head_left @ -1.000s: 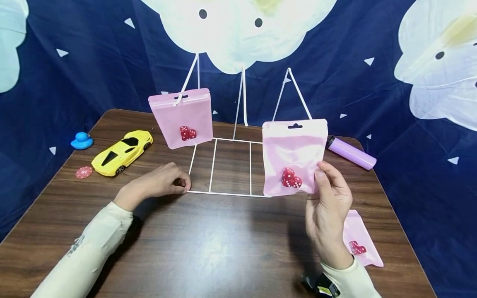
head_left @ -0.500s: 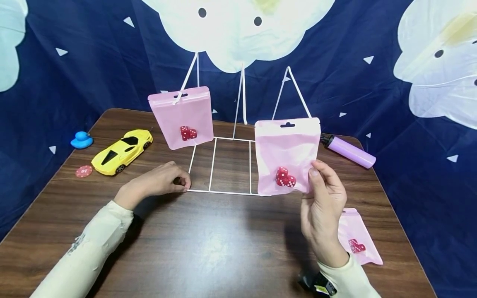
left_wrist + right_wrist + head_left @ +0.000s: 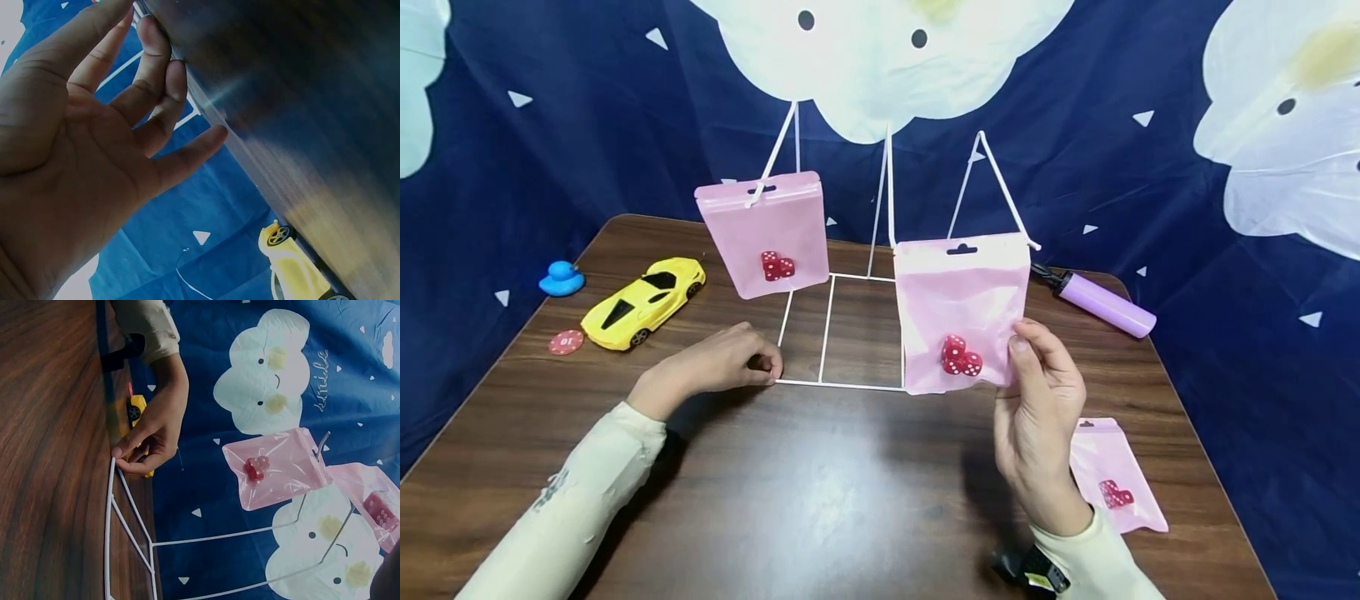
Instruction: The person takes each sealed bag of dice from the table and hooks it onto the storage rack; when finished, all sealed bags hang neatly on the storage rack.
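My left hand (image 3: 715, 367) pinches the front left corner of a white wire hook rack (image 3: 842, 385) standing on the table. Between thumb and fingers, my right hand (image 3: 1045, 425) pinches the lower right edge of a pink zip bag (image 3: 977, 292) with red dice (image 3: 959, 357) in it. This bag is upright in front of the rack, its slot between the middle and right hooks. Its top left corner overlaps the tip of the middle hook (image 3: 891, 187). A similar pink bag (image 3: 763, 221) hangs by its slot on the left hook.
Another pink dice bag (image 3: 1108, 458) lies on the table (image 3: 820, 500) at the right. A purple hand pump (image 3: 1105, 304) is behind it. At the left are a yellow toy car (image 3: 643, 304), a blue rubber duck (image 3: 562, 279) and a red chip (image 3: 566, 342). A cloud-print curtain (image 3: 610, 150) hangs behind.
My right hand has moved left with the bag, from in front of the right hook toward the middle one. The right hook's tip now shows. My left hand has stayed on the rack.
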### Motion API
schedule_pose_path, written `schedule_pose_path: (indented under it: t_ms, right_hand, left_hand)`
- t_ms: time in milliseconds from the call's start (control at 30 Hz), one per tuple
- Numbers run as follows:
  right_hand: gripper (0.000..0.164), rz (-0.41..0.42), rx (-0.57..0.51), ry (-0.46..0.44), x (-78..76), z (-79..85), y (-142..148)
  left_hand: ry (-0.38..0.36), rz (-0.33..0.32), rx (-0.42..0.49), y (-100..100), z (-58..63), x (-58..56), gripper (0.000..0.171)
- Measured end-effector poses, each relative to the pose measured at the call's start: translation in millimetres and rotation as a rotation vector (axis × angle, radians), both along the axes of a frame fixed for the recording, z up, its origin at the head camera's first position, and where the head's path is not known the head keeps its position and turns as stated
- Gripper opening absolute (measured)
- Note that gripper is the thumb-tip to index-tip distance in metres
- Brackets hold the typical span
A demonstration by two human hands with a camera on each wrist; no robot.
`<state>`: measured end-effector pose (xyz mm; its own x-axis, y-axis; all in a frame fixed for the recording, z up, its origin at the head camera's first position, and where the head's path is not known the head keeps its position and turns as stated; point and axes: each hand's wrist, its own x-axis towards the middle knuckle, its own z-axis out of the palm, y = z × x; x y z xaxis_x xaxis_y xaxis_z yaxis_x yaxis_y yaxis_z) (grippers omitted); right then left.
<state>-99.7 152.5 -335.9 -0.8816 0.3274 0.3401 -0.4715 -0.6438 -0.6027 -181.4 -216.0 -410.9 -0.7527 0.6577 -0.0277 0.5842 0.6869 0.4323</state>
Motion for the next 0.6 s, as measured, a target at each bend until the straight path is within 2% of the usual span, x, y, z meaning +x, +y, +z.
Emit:
schedule_pose_path:
  t_ms: [233, 500, 600]
  right_hand:
    - [0.016, 0.029, 0.002, 0.006, -1.2, 1.6, -9]
    - [0.018, 0.079, 0.018, -0.003, -2.7, 0.7, -21]
    - [0.018, 0.08, 0.008, 0.002, -3.3, -0.3, -25]
  left_hand:
    - [-0.016, -0.014, -0.002, 2, 3.0, -1.5, 0.024]
    - [-0.028, 0.03, -0.025, 1, 1.7, 0.0, 0.024]
    - [-0.03, 0.026, -0.024, 1, 3.6, -0.1, 0.023]
